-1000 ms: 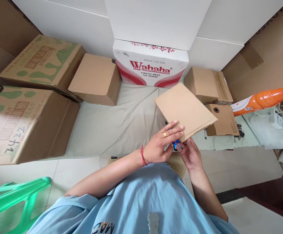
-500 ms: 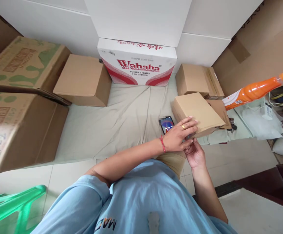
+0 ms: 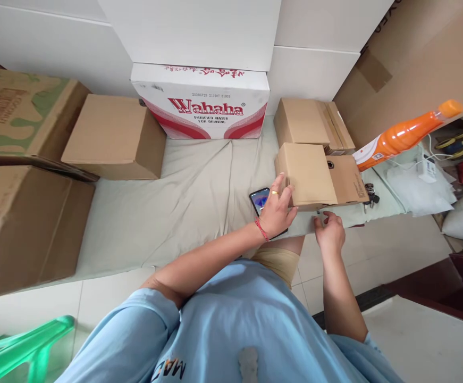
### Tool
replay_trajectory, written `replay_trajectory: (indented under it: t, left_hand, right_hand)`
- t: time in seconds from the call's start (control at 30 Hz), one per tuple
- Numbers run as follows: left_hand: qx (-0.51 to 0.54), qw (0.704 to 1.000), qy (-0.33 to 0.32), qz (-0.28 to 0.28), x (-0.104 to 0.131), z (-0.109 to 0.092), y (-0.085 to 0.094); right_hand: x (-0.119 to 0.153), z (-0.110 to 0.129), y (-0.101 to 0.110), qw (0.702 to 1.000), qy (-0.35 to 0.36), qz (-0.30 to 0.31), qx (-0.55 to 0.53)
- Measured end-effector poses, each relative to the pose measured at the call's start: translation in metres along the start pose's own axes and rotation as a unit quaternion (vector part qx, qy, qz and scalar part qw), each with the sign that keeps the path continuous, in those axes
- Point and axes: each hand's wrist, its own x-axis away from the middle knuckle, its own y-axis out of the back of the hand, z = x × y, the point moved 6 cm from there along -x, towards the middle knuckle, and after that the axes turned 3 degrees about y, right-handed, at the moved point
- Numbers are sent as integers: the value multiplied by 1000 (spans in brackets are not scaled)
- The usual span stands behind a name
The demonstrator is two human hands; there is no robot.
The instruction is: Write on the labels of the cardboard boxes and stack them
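A plain brown cardboard box [image 3: 310, 173] sits at the right of the cloth-covered surface. My left hand [image 3: 278, 210] rests its spread fingertips against the box's left side, with a phone [image 3: 260, 198] lying partly hidden under it. Just in front of the box's near edge is my right hand [image 3: 330, 232], palm turned up, its thumb and fingers apart and nothing seen in them. A tiny dark spot shows by its fingertips, too small to name. Against the box's right side stands another cardboard box [image 3: 346, 180] with a round hole.
A white and red Wahaha carton [image 3: 211, 106] stands at the back wall. Several brown boxes [image 3: 107, 133] line the left. An orange bottle [image 3: 404, 138] leans at the right, near keys [image 3: 370, 196] and clear plastic wrap [image 3: 418, 186]. A green stool [image 3: 35, 340] is at lower left.
The box has turned and been set against the holed box. My hands have moved apart, the left to its left side, the right off its front corner. The view has shifted right.
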Motion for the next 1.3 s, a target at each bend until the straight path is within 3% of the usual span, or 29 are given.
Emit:
replay_trajectory:
  t: [0.2, 0.33, 0.47, 0.57, 0.67, 0.8, 0.9, 1.03, 1.17, 1.3]
  left_hand:
    - [24, 993, 99, 59, 3, 19, -11]
    - [43, 989, 114, 81, 5, 21, -18]
    - [52, 988, 119, 79, 5, 18, -24]
    - [61, 988, 117, 82, 8, 13, -24]
    - [69, 990, 99, 72, 20, 7, -10]
    - [75, 992, 99, 22, 57, 15, 40]
    - [69, 985, 160, -3, 92, 36, 77]
    - [68, 968, 243, -12, 126, 55, 100]
    - [115, 954, 275, 23, 140, 54, 90]
    - [195, 938, 276, 84, 142, 52, 69]
  right_hand:
    - [-29, 7, -9, 994, 2, 30, 105]
    - [-33, -4, -6, 990, 1, 58, 126]
    - [-15, -28, 13, 989, -4, 97, 107]
    - [5, -51, 41, 988, -15, 128, 81]
    - [24, -75, 73, 984, -21, 177, 24]
    - [49, -79, 88, 957, 44, 280, -66]
    - [67, -47, 66, 921, 137, 342, -125]
    - [75, 16, 16, 902, 224, 317, -190]
    - [73, 61, -20, 912, 246, 272, -183]
    - [75, 69, -34, 931, 226, 243, -152]
